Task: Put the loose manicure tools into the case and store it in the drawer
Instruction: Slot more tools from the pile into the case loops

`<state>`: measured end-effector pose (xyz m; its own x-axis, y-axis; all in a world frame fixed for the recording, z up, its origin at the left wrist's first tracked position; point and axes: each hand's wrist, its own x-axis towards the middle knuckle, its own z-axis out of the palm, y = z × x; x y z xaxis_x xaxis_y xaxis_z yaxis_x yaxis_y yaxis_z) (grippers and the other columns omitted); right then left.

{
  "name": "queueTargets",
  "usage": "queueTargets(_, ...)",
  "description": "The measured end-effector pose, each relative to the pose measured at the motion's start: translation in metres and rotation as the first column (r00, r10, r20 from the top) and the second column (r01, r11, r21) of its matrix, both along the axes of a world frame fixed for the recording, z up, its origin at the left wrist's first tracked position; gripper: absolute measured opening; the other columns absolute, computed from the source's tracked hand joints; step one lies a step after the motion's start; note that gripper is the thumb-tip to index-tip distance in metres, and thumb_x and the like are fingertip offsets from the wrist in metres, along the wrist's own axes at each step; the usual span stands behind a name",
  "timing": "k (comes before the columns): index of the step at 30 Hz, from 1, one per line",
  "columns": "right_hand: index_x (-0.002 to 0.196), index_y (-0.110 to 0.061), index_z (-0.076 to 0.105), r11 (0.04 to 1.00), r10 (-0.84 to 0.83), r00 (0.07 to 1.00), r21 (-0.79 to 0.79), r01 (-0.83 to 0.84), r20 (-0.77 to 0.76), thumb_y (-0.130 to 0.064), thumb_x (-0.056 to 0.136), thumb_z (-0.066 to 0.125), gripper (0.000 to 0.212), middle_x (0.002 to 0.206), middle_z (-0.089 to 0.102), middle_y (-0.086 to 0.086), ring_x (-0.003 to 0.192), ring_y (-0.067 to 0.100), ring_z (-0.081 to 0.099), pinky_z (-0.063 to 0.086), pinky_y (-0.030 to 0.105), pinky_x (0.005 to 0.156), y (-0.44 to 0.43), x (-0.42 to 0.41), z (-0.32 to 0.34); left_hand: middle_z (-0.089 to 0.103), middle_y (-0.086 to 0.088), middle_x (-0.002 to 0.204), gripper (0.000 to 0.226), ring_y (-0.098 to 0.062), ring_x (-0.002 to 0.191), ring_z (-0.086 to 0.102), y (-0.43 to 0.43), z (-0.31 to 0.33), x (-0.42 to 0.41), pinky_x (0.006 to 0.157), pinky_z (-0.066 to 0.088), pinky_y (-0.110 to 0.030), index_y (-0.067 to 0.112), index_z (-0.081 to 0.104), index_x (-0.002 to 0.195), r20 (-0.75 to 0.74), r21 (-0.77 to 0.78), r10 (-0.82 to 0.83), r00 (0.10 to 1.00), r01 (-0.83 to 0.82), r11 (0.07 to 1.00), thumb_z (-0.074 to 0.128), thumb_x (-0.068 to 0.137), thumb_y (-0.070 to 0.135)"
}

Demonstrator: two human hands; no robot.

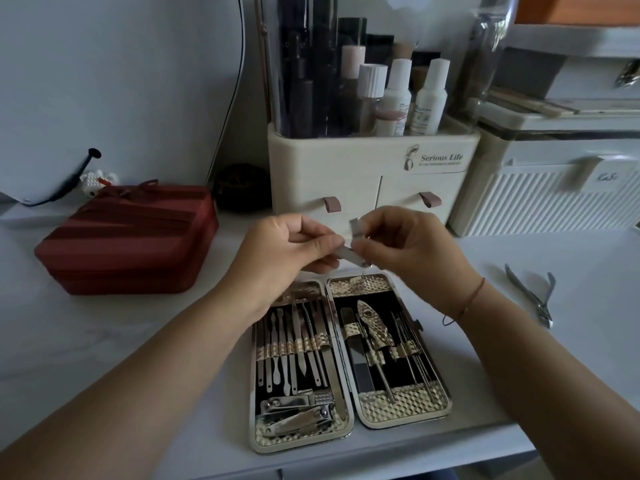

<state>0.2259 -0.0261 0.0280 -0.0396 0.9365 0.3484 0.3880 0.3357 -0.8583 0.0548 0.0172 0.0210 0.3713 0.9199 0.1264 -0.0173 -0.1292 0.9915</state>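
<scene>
Bare tabletop (519,299) right of open case (349,362), bar cuticle nippers (531,296); cosmetics organizer (372,178) seemingly close behind.

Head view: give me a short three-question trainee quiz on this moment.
1. True or false: the manicure case lies open on the table.
2. Which hands hold the small nail clipper? A left only, B right only, C both.
3. Which tool lies loose on the table, right of the case?

Key: 1 true. 2 C: left hand and right hand both pinch it. 3 the nippers.
</scene>
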Motion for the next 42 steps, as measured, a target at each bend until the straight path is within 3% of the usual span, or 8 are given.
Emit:
queueTargets(5,0.08,-0.003,0.055,0.986,0.138,0.904,-0.028,-0.163,-0.405,-0.007,0.07,0.066,0.015,0.07,0.069,0.007,0.052,0.012,0.058,0.05,0.022,0.053,0.003,0.008,0.003,0.072,-0.01,0.067,0.01,-0.014,0.057,0.066,0.003,-0.001,0.001,0.053,0.052,-0.017,0.005,0.064,0.08,0.077,-0.175,0.009,0.997,0.005,0.985,0.069,0.074,0.011)
queueTargets(14,0.083,-0.002,0.063,0.974,0.216,0.902,0.022,-0.224,-0.375,-0.013,0.069,0.07,0.018,0.078,0.067,0.007,0.076,0.021,0.06,0.051,0.032,0.081,0.007,0.009,-0.002,0.07,-0.012,0.063,0.003,-0.012,0.052,0.065,0.006,0.0,0.0,0.048,0.051,-0.015,0.002,0.06,0.08,0.233,-0.389,0.062,0.97,0.034,0.921,0.063,0.081,0.003)
queueTargets(20,0.091,-0.001,0.066,0.978,-0.035,0.777,-0.181,-0.103,-0.629,-0.022,0.072,0.065,0.028,0.075,0.055,0.006,0.065,0.01,0.057,0.054,0.021,0.07,0.012,0.013,-0.004,0.074,-0.015,0.08,0.011,-0.016,0.068,0.07,0.001,-0.004,0.002,0.061,0.055,-0.019,0.004,0.061,0.085,0.103,-0.192,-0.013,0.995,0.033,0.981,0.067,0.077,0.001)
queueTargets(23,0.095,-0.003,0.067,0.968,-0.097,0.872,-0.25,-0.029,-0.479,-0.02,0.09,0.053,0.022,0.071,0.052,0.005,0.057,0.009,0.047,0.049,0.019,0.057,0.01,0.013,-0.006,0.075,-0.011,0.081,0.013,-0.016,0.071,0.07,0.0,-0.006,0.003,0.064,0.054,-0.019,0.004,0.063,0.089,-0.025,-0.088,-0.018,1.0,0.016,0.996,0.069,0.078,0.004)
queueTargets(26,0.085,-0.005,0.064,0.973,-0.215,0.964,-0.117,0.198,-0.154,-0.016,0.098,0.041,0.029,0.062,0.055,0.003,0.046,0.008,0.045,0.041,0.018,0.047,0.007,0.009,-0.005,0.075,-0.001,0.082,0.015,-0.01,0.076,0.069,0.001,-0.008,0.003,0.069,0.052,-0.016,0.014,0.067,0.091,-0.209,0.108,0.013,0.978,0.01,0.994,0.073,0.078,0.015)
queueTargets(30,0.071,-0.013,0.06,0.884,-0.466,0.855,0.148,0.443,0.225,-0.018,0.096,0.039,0.033,0.064,0.056,0.0,0.051,0.007,0.052,0.04,0.02,0.053,0.008,0.018,-0.007,0.065,0.023,0.087,0.032,0.016,0.079,0.055,0.002,-0.015,0.002,0.068,0.041,-0.005,0.03,0.068,0.098,-0.532,0.297,0.025,0.846,0.159,0.942,0.076,0.069,0.041)
queueTargets(36,0.069,-0.014,0.061,0.84,-0.534,0.748,0.146,0.523,0.395,-0.016,0.093,0.037,0.034,0.058,0.052,-0.007,0.063,0.02,0.053,0.042,0.031,0.06,0.01,0.027,-0.008,0.068,0.017,0.088,0.034,0.008,0.075,0.058,0.008,-0.02,0.001,0.07,0.042,-0.01,0.03,0.071,0.1,-0.623,0.232,-0.041,0.781,0.235,0.944,0.079,0.068,0.039)
queueTargets(42,0.069,-0.008,0.061,0.892,-0.418,0.866,-0.055,0.448,0.273,-0.013,0.091,0.039,0.032,0.049,0.057,0.001,0.037,0.003,0.046,0.037,0.018,0.044,0.009,0.026,-0.008,0.069,0.007,0.087,0.032,-0.004,0.078,0.062,0.011,-0.021,-0.001,0.073,0.046,-0.017,0.03,0.072,0.1,-0.628,0.215,-0.058,0.776,0.245,0.945,0.078,0.07,0.038)
